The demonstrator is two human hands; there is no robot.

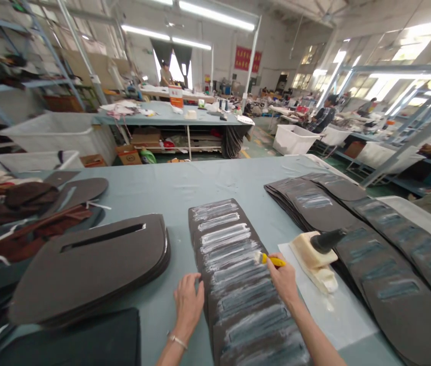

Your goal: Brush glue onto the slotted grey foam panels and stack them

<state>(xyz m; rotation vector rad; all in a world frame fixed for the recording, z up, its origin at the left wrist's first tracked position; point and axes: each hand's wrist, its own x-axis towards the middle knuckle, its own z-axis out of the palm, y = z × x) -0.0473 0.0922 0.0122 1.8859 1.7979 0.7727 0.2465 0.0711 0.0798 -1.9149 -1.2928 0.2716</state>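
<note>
A long overlapped row of dark grey foam pieces (234,274) runs down the table in front of me, streaked with white paste in slot-shaped bands. My right hand (281,278) grips a small yellow-handled applicator (273,261), its white-coated tip on the row. My left hand (188,305) lies beside the row with fingers spread, holding nothing and touching the row's left edge. Right of my right hand, a cream-crusted block with a black conical tip (312,251) lies on a white sheet (314,310).
A second overlapped row of dark pieces with bluish bands (394,254) lies to the right. On the left are a stack of slotted dark pieces (93,269) and brown material scraps (28,208). All this lies on a grey-blue table (162,183); bins, shelving and distant workers stand beyond.
</note>
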